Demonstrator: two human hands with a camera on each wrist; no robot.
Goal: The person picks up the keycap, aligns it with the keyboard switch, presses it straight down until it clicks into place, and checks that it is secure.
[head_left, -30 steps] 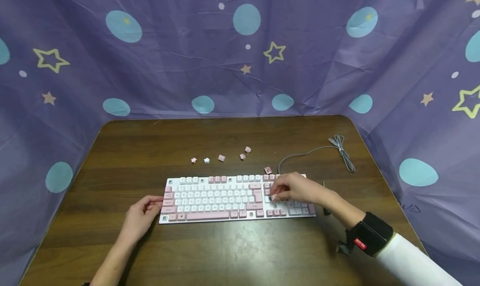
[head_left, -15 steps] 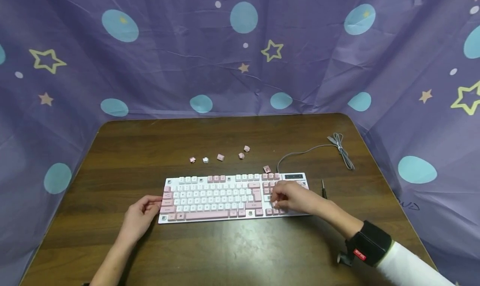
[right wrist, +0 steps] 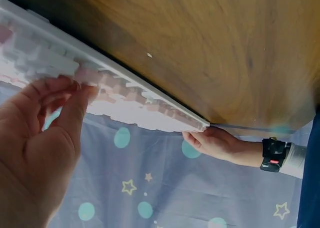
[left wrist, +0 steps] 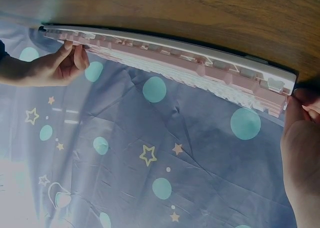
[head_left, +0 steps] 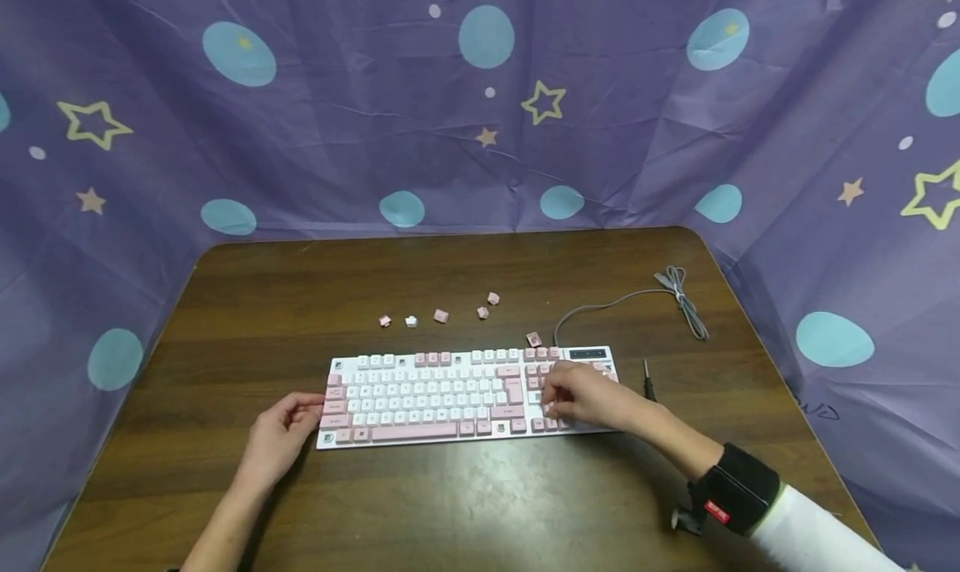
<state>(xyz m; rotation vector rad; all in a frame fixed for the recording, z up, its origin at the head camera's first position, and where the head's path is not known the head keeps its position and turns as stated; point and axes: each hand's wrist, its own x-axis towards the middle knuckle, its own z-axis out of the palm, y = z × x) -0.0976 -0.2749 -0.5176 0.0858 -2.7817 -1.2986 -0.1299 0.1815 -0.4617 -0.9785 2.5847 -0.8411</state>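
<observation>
A pink and white keyboard (head_left: 415, 431) lies flat on the wooden table. Several of its key positions are bare, showing dark switches. My left hand (head_left: 279, 434) holds the left end of the keyboard between thumb and fingers; the left wrist view shows the fingertips at its corner. Over the arrow keys, my right hand (head_left: 588, 393) has thumb and index finger pinched together, close down on the keys. A small keycap is at those fingertips, mostly hidden by them. The right palm and wrist cover part of the number pad.
Behind the keyboard lie several loose keycaps, among them a white keycap (head_left: 411, 322) and a pink keycap (head_left: 533, 339). A grey cable (head_left: 600, 308) runs to a tied bundle at the back right. A small screwdriver (head_left: 648, 382) lies right of the keyboard, beside the right forearm.
My right hand has moved slightly down toward the arrow keys, bringing the keycap from above onto the keys. The left hand has stayed at the keyboard's left end.
</observation>
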